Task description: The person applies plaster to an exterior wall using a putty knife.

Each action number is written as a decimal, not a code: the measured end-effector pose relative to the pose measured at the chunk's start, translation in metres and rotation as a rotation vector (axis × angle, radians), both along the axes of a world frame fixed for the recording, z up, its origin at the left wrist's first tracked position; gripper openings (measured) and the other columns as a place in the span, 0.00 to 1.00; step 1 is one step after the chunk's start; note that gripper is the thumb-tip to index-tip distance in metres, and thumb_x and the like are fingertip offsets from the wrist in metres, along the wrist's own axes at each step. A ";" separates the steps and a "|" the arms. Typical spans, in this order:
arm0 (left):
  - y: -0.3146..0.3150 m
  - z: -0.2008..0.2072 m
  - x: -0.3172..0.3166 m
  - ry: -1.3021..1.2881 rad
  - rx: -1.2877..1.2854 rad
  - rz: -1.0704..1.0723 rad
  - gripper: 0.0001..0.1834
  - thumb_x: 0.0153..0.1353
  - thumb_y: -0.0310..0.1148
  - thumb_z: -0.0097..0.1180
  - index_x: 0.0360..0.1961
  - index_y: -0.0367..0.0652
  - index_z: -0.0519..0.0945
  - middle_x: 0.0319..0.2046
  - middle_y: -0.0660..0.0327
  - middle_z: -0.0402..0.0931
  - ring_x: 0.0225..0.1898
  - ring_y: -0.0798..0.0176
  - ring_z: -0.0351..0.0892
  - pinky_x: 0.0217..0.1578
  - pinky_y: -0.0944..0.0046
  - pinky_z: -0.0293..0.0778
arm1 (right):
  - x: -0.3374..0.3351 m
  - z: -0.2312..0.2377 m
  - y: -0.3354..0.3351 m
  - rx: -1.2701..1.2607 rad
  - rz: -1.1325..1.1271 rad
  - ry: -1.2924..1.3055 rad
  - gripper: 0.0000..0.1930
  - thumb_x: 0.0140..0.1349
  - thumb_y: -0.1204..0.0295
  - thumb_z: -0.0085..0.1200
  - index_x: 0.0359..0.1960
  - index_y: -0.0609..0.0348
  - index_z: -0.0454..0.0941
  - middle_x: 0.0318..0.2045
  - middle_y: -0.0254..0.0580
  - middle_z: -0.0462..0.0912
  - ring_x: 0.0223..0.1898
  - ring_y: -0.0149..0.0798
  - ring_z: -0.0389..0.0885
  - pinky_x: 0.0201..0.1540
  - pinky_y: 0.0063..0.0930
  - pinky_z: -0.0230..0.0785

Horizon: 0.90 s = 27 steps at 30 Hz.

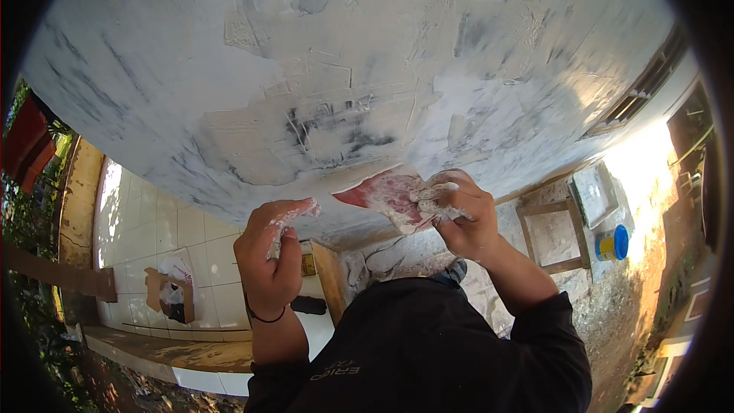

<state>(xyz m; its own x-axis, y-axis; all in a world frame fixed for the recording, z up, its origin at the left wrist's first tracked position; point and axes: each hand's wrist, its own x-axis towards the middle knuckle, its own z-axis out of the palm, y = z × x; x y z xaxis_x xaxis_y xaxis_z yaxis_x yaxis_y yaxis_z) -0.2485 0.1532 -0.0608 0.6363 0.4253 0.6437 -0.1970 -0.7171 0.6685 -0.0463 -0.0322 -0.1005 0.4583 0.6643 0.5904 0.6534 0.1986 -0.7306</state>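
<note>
My right hand (pixel 462 213) grips a flat red putty spreader (pixel 388 193) by one end, and white paste is smeared over its face. Thick white paste also coats those fingers. To the left, my left hand (pixel 273 248) is raised with the fingers bent and the thumb apart from them. Paste clings to its fingertips, and nothing shows between them. Both hands are in front of a wall (pixel 321 130) patched with white and grey filler, with dark streaks and ridged trowel marks.
A wooden stool-like frame (pixel 554 237) stands to the right, beside a whitish tray (pixel 593 195) and a yellow bucket with a blue lid (pixel 612 244). On the tiled floor (pixel 218 248) at left lies an opened cardboard box (pixel 170 298). A barred window opening (pixel 642 88) is at far right.
</note>
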 end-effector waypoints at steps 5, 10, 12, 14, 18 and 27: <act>0.003 0.005 0.000 -0.004 0.001 0.019 0.18 0.46 0.13 0.43 0.39 0.31 0.79 0.38 0.50 0.80 0.38 0.55 0.80 0.40 0.66 0.73 | 0.003 -0.027 0.012 0.273 -0.047 -0.993 0.07 0.39 0.76 0.58 0.18 0.50 0.72 0.36 0.37 0.81 0.41 0.40 0.79 0.40 0.39 0.67; 0.000 0.006 -0.002 0.042 0.013 0.015 0.19 0.47 0.15 0.43 0.40 0.32 0.79 0.37 0.52 0.80 0.38 0.56 0.79 0.40 0.65 0.73 | 0.020 -0.106 0.056 0.426 -0.165 -1.130 0.10 0.39 0.74 0.58 0.15 0.44 0.68 0.37 0.32 0.80 0.41 0.38 0.80 0.42 0.38 0.66; -0.001 0.003 -0.003 0.036 0.017 0.055 0.20 0.47 0.15 0.43 0.41 0.34 0.80 0.37 0.53 0.81 0.36 0.57 0.79 0.39 0.65 0.72 | 0.022 -0.127 0.072 0.459 -0.241 -1.128 0.10 0.40 0.74 0.58 0.14 0.43 0.68 0.36 0.31 0.79 0.41 0.38 0.80 0.40 0.39 0.66; -0.001 0.001 -0.003 0.080 0.055 0.048 0.21 0.46 0.16 0.43 0.41 0.36 0.80 0.36 0.54 0.81 0.34 0.57 0.78 0.38 0.64 0.71 | 0.027 -0.133 0.078 0.475 -0.209 -1.188 0.06 0.45 0.76 0.58 0.19 0.49 0.74 0.36 0.41 0.79 0.40 0.42 0.79 0.36 0.34 0.74; -0.001 0.000 -0.003 0.078 0.096 0.074 0.21 0.45 0.16 0.44 0.41 0.37 0.81 0.35 0.55 0.81 0.33 0.57 0.78 0.38 0.64 0.70 | 0.027 -0.138 0.089 0.405 -0.348 -1.128 0.03 0.46 0.76 0.58 0.20 0.52 0.78 0.36 0.45 0.81 0.37 0.44 0.79 0.39 0.34 0.74; -0.001 -0.001 0.010 0.084 0.124 0.020 0.21 0.45 0.17 0.43 0.41 0.38 0.81 0.34 0.56 0.81 0.34 0.58 0.78 0.39 0.64 0.70 | 0.038 -0.147 0.089 0.306 -0.454 -1.143 0.02 0.44 0.74 0.60 0.21 0.51 0.81 0.35 0.38 0.82 0.35 0.41 0.78 0.41 0.29 0.68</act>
<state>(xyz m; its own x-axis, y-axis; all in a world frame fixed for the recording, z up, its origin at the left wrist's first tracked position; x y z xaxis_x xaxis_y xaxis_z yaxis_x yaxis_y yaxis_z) -0.2381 0.1518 -0.0621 0.6824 0.3592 0.6366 -0.1286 -0.7984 0.5883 -0.0085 0.0570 -0.2474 -0.2630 0.3483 0.8997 0.9326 -0.1473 0.3296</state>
